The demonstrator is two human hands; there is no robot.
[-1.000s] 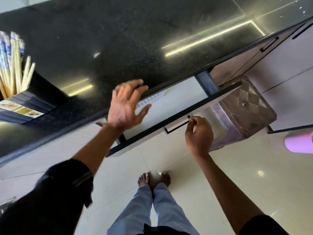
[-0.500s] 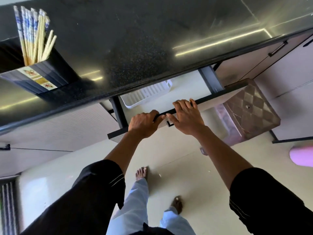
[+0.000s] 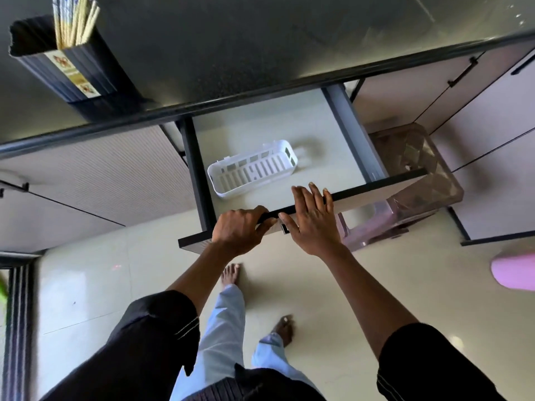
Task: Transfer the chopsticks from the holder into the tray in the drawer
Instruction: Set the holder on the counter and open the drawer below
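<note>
Gripping the front edge of the open drawer [image 3: 385, 185], our left hand [image 3: 240, 231] curls over the rim while our right hand [image 3: 314, 218] rests flat on it, fingers spread, grasping nothing else. Just beyond them the white tray [image 3: 223, 176] lies in the drawer, its long axis running left to right and slightly away. The chopsticks [image 3: 73, 20] stand upright in the dark holder [image 3: 72, 63] on the worktop [image 3: 260, 41], up and well to the left, so we judge our left hand the nearer one to reach them.
</note>
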